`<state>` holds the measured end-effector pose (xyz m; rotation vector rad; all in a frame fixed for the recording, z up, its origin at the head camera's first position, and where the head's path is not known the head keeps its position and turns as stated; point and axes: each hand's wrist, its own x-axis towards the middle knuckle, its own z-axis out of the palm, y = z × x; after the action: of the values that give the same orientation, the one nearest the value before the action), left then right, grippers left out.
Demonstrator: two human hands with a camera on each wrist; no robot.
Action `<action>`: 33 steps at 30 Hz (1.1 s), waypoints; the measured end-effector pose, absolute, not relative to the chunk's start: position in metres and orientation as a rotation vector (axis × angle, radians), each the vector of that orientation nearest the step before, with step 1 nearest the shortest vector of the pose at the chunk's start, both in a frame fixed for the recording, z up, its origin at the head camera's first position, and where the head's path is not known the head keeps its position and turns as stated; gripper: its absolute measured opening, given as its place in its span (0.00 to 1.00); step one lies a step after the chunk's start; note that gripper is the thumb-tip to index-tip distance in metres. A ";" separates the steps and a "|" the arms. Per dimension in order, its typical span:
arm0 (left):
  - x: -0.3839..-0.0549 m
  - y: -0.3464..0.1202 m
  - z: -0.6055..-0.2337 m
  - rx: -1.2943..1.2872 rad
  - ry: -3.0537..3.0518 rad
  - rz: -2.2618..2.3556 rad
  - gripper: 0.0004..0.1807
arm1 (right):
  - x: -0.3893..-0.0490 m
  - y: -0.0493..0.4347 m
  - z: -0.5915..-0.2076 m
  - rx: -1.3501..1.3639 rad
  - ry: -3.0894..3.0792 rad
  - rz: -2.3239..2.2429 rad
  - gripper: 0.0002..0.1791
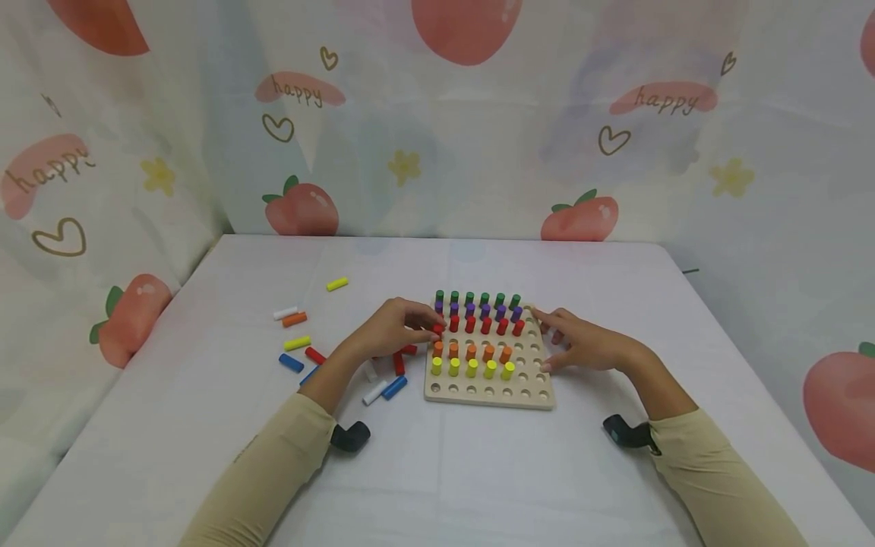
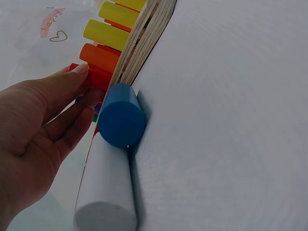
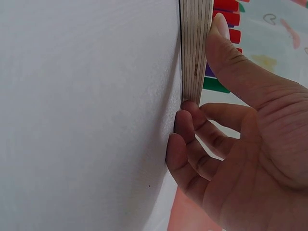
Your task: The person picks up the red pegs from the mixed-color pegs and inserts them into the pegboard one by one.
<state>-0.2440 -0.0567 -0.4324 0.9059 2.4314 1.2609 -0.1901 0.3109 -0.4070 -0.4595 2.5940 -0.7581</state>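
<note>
A wooden pegboard point(image 1: 447, 393) lies on the table, with rows of green, purple, red, orange and yellow pegs standing in its holes. My left hand point(image 1: 396, 328) is at its left edge, pinching a red peg point(image 2: 98, 77) between thumb and fingers at the left end of the red row. Whether that peg's lower end sits in the hole is hidden. On the opposite side, my right hand point(image 1: 584, 339) holds the board's right edge. Its thumb lies against the board, and its bent fingers point(image 3: 182, 147) rest by the edge and far corner.
Loose pegs are scattered left of the board, among them a blue peg point(image 1: 394, 387), a white peg point(image 1: 374, 392) and a yellow peg point(image 1: 337, 284). Some lie close beside my left forearm. A patterned cloth point(image 1: 472, 167) hangs behind the white table point(image 1: 478, 471).
</note>
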 end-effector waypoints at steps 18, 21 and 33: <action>-0.244 -0.058 -0.433 0.906 2.422 1.251 0.15 | -0.191 0.309 -0.407 -0.432 2.576 -0.784 0.58; -0.244 -0.058 -0.432 0.907 2.422 1.252 0.15 | -0.191 0.310 -0.408 -0.437 2.579 -0.777 0.58; -0.245 -0.065 -0.428 0.947 2.420 1.251 0.12 | -0.193 0.310 -0.408 -0.439 2.584 -0.760 0.58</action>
<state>-0.2447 -0.0649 -0.4280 0.9472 2.4201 1.2511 -0.1926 0.3104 -0.4081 -0.4389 2.5841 -0.7604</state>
